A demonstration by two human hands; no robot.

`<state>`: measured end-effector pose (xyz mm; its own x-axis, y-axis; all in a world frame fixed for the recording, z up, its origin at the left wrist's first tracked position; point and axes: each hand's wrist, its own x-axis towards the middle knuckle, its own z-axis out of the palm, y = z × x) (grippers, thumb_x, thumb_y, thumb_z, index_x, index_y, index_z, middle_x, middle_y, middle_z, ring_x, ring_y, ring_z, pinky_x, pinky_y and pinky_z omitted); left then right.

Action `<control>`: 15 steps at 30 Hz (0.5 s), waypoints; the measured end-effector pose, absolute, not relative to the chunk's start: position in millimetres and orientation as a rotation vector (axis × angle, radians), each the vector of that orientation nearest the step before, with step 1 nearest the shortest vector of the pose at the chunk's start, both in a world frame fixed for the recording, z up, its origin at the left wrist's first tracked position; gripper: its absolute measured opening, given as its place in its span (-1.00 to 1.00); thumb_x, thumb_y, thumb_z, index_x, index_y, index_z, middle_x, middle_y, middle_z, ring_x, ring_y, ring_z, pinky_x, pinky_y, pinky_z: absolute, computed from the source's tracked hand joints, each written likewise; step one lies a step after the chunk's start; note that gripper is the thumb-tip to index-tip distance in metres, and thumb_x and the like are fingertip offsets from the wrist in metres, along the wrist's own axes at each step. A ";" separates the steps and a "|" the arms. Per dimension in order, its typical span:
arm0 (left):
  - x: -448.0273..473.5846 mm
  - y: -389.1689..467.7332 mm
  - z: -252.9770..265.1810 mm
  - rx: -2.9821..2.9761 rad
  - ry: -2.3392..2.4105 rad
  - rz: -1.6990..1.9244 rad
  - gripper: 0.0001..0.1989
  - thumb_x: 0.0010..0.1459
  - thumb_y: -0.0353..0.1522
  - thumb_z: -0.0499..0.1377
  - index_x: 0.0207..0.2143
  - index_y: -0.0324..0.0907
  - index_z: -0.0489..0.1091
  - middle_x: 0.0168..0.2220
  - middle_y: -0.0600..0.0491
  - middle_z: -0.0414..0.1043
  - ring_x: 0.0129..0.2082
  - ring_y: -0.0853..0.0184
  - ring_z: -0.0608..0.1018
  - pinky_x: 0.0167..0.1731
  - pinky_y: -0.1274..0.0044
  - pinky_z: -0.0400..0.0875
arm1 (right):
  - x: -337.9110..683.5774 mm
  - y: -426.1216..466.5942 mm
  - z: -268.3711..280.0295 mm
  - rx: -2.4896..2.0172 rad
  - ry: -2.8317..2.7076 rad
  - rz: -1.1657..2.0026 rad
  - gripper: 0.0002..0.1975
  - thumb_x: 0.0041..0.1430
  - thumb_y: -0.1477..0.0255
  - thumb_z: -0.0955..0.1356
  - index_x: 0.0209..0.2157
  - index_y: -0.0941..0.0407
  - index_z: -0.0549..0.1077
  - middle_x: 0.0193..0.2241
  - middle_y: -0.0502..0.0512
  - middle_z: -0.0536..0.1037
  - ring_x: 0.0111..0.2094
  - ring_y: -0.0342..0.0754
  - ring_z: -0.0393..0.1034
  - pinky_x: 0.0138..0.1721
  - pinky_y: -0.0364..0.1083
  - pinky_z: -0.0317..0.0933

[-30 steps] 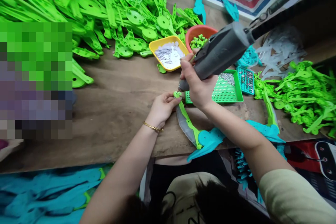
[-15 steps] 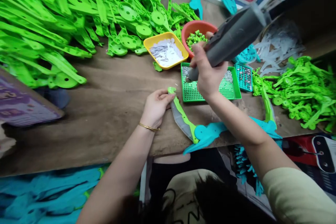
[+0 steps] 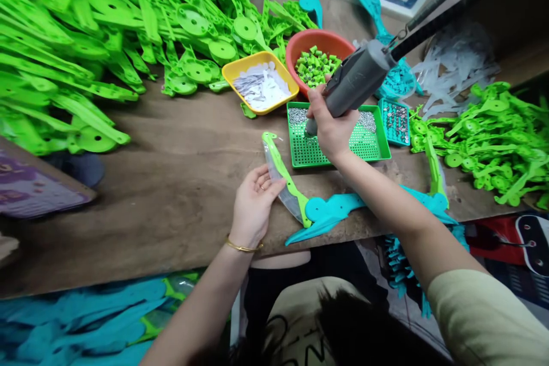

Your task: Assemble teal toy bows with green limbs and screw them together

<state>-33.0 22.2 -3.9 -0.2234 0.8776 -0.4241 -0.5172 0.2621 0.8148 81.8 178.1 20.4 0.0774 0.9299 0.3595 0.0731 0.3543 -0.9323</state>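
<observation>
My right hand (image 3: 333, 128) is wrapped round a grey electric screwdriver (image 3: 362, 71). The tool's lower end points down over the left part of the green perforated tray (image 3: 309, 151), beside small silver screws (image 3: 298, 116). With thumb and fingers, my left hand (image 3: 253, 203) pinches the middle of a curved lime-green plastic arm (image 3: 295, 190) backed by a clear strip (image 3: 289, 204). That arm's lower end meets a turquoise plastic piece (image 3: 334, 210) lying along the table's front edge. A second green arm (image 3: 436, 168) rises from the turquoise part's right end, partly behind my right forearm.
Lime-green parts (image 3: 111, 28) are heaped at left, others (image 3: 493, 137) at right. Behind the tray are a yellow dish (image 3: 229, 75) of pale strips, a red bowl (image 3: 295, 46) of green pieces and a teal box (image 3: 397, 126). A cable (image 3: 433, 26) runs from the screwdriver.
My left hand has slid down from the green arm's upper tip to its middle. The screwdriver has lowered and stands more upright over the tray. The whole view has shifted slightly.
</observation>
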 end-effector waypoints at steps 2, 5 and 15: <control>-28.2 17.1 -3.9 0.432 1.196 1.297 -0.25 -0.25 -0.36 0.46 0.03 -0.19 0.26 -0.25 0.03 0.55 -0.26 0.37 0.58 -0.22 0.54 0.50 | 83.4 175.8 30.2 -1.017 -1.277 0.865 -0.77 0.17 0.20 0.38 -0.24 0.06 0.46 -0.34 0.04 0.49 -0.44 -0.14 0.43 -0.25 -0.02 0.47; -22.3 12.5 -2.6 0.471 1.185 1.179 -0.03 -0.25 -0.37 0.46 0.19 -0.12 0.05 -0.32 0.06 0.56 -0.32 0.30 0.62 -0.25 0.45 0.54 | 85.4 157.4 49.2 -0.961 -1.251 0.845 -0.75 0.18 0.15 0.35 -0.30 0.04 0.46 -0.38 0.00 0.47 -0.52 -0.19 0.37 -0.32 -0.05 0.45; -19.3 14.4 -6.5 0.468 1.171 1.210 -0.17 -0.27 -0.36 0.46 0.07 -0.15 0.17 -0.34 0.09 0.55 -0.38 0.32 0.61 -0.30 0.48 0.52 | 80.5 75.0 62.4 -0.791 -1.444 1.055 -0.81 0.07 0.24 0.42 -0.32 0.03 0.44 -0.35 0.01 0.52 -0.36 -0.11 0.46 -0.41 -0.08 0.41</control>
<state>-19.3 14.4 -6.5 -0.0915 0.8924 -0.4419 -0.4707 0.3523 0.8089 80.5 75.0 62.4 -0.1501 0.9109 0.3844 -0.0891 0.3747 -0.9228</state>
